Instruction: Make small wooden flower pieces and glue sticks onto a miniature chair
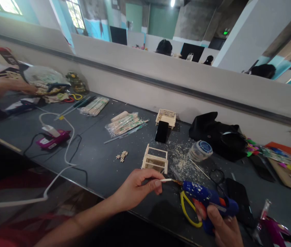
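Observation:
Between thumb and fingers, my left hand point(141, 187) pinches a short pale stick point(166, 180). My right hand point(224, 224) is wrapped round the handle of a blue glue gun point(202, 193) speckled with pale bits. The gun's nozzle points left at the free end of the stick; whether they touch I cannot tell. Just beyond my left hand stands a small wooden frame point(155, 159) made of sticks. Yellow-handled scissors point(186, 209) lie under the gun, partly hidden by it. Pale shavings point(181, 159) are scattered behind the nozzle.
A phone point(162, 132) leans by a small wooden model point(166, 117) near the wall. Bagged sticks point(127, 125), flower-shaped pieces point(122, 156), a jar point(200, 151) and a black bag point(217, 135) lie about. A white cable point(67, 151) crosses the left side, where another person's hand point(19, 85) reaches in.

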